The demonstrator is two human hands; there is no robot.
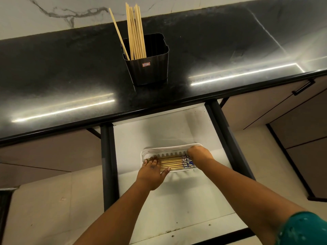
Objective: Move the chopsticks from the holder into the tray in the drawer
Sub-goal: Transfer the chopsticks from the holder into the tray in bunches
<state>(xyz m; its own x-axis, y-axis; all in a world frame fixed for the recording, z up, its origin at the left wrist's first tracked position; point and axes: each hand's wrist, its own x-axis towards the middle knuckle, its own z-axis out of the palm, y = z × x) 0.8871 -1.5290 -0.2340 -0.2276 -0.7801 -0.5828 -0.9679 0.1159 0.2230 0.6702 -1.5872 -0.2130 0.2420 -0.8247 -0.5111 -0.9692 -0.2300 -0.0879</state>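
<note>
Both forearms reached down from the near edge into the open drawer, a teal sleeve showing at the right shoulder. Inside the white tray lay a row of chopsticks, side by side and lengthwise, their blue-patterned ends toward the tray's right end. The left hand lay open and flat over the left ends of that row, fingers spread on the sticks and thumb along the tray's near rim. The right hand was curled over the tray's right end, knuckles up, resting on the rim and the patterned ends; whether it gripped any stick could not be told. The tray sat on the drawer's pale floor, closer to the drawer's right wall than to its left. Beyond the tray, up on the black table, stood the black holder, with more pale chopsticks upright in its left side and one leaning off to the left. A small red label marked the holder's near face.
</note>
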